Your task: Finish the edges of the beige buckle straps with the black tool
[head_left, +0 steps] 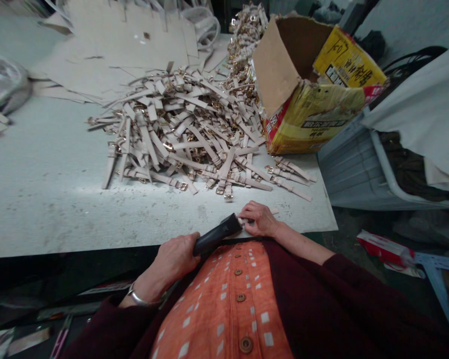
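Observation:
My left hand [175, 259] is wrapped round a black handheld tool [217, 234] with a wide, blunt end; its exact kind does not show. Close to that end, my right hand [261, 218] pinches a small pale buckle strap [243, 220], mostly hidden by the fingers. Part of the strap's pale end appears just right of the hand. Both hands are at the table's front edge, close to my body. Beyond them lies a large heap of pale straps with gold buckles [187, 129]. Several loose straps [290, 174] lie at its right side.
A torn yellow cardboard box [310, 119] stands open at the table's back right. Beside the table is a grey plastic bin [347, 164] with pale cloth over it. Flat pale sheets [108, 45] cover the back of the white table [41, 199]. A plastic-wrapped bundle [3, 82] sits far left.

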Tool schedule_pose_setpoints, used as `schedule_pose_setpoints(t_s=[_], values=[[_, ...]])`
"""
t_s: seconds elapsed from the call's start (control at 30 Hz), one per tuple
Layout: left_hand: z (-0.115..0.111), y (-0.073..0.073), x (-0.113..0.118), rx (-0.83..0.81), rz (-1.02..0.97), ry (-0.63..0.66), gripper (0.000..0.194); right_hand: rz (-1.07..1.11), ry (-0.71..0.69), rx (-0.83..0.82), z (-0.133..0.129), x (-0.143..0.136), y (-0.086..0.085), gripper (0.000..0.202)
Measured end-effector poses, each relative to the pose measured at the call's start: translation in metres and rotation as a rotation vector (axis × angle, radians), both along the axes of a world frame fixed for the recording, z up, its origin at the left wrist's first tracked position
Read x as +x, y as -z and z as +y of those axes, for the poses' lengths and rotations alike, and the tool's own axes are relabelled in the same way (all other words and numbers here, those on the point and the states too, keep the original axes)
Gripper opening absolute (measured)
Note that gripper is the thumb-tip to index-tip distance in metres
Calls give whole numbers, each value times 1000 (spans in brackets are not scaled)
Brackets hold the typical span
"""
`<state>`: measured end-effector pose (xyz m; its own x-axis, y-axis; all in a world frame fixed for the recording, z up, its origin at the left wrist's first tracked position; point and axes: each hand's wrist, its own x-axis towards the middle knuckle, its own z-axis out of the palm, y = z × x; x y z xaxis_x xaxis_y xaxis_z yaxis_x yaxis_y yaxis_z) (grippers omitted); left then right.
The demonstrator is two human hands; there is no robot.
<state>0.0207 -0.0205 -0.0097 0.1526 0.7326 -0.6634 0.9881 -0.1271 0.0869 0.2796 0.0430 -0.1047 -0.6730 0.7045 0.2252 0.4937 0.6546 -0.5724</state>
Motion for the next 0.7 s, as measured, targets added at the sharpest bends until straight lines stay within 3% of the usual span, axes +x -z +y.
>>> schedule_pose_setpoints(t_s=[0.23,0.37,0.47,0.7], values=[[1,-4,0,-9,33,-37,31,15,-20,6,-1,14,2,36],[-1,-3,1,-4,24,-3,31,97,17,-1,-5,17,3,23],[-3,-1,2,2,15,14,31,118,5,41,-6,15,4,13],[-6,-1,6,13,17,17,34,3,-9,175,-12,13,9,14]])
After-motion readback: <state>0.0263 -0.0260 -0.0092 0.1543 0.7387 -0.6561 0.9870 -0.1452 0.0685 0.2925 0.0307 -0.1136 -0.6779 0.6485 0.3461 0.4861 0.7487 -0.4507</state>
